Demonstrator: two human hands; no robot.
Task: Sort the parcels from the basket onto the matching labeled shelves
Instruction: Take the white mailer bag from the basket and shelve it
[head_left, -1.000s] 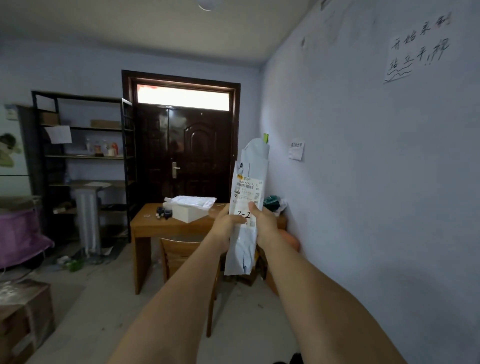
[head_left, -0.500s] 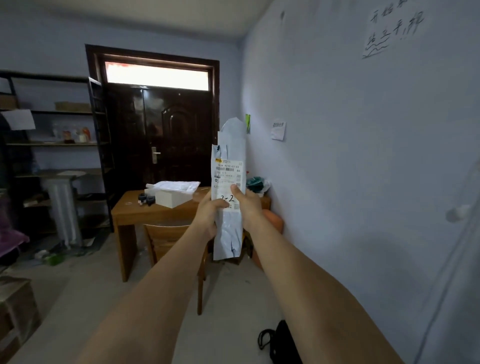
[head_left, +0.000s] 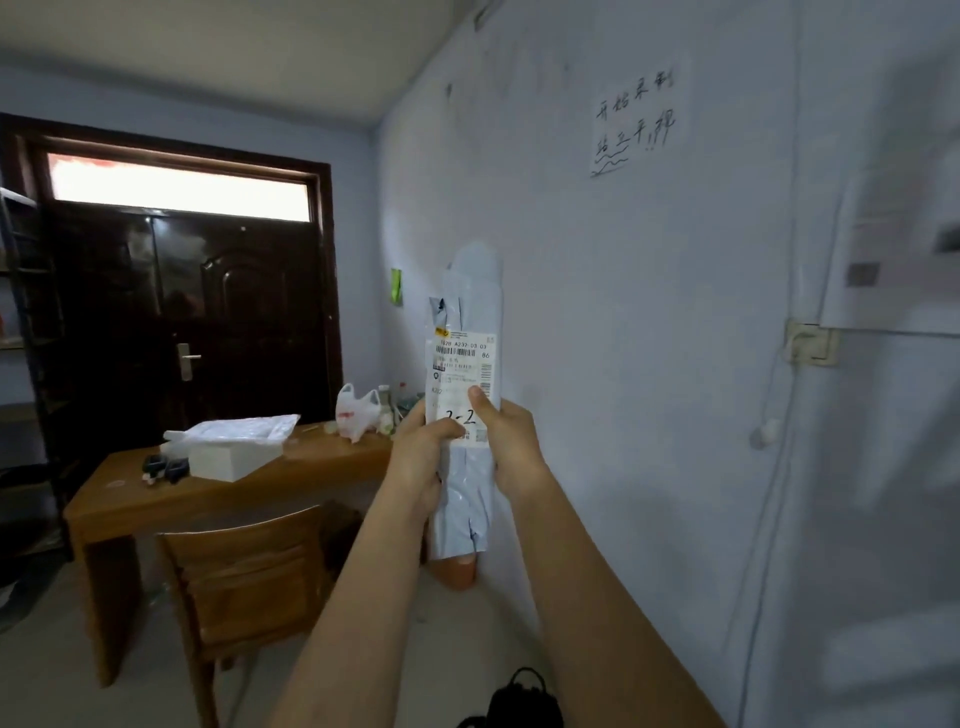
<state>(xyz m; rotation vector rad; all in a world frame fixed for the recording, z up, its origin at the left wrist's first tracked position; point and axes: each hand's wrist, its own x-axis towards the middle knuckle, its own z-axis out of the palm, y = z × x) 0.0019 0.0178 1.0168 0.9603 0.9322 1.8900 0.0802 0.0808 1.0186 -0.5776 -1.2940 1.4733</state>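
I hold a long grey-blue plastic parcel (head_left: 475, 291) upright at arm's length in front of the right-hand wall. Its white shipping label (head_left: 460, 364) faces me, with "2-2" handwritten near the bottom. My left hand (head_left: 418, 457) grips the parcel's left edge, thumb on the label's lower corner. My right hand (head_left: 511, 441) grips the right edge, its thumb pressed on the label just above the "2-2". A black metal shelf unit (head_left: 26, 332) shows only as a sliver at the far left. The basket is out of view.
A wooden desk (head_left: 135, 501) with a white box (head_left: 234, 457), plastic bags and bottles stands ahead, and a wooden chair (head_left: 244, 577) is pushed to it. A dark double door (head_left: 192, 312) is behind. A black bag (head_left: 519, 701) lies on the floor by my feet.
My view has swung right and closer to the wall and desk; the shelf unit has slid almost out at the left. Both hands keep the same hold on the parcel.
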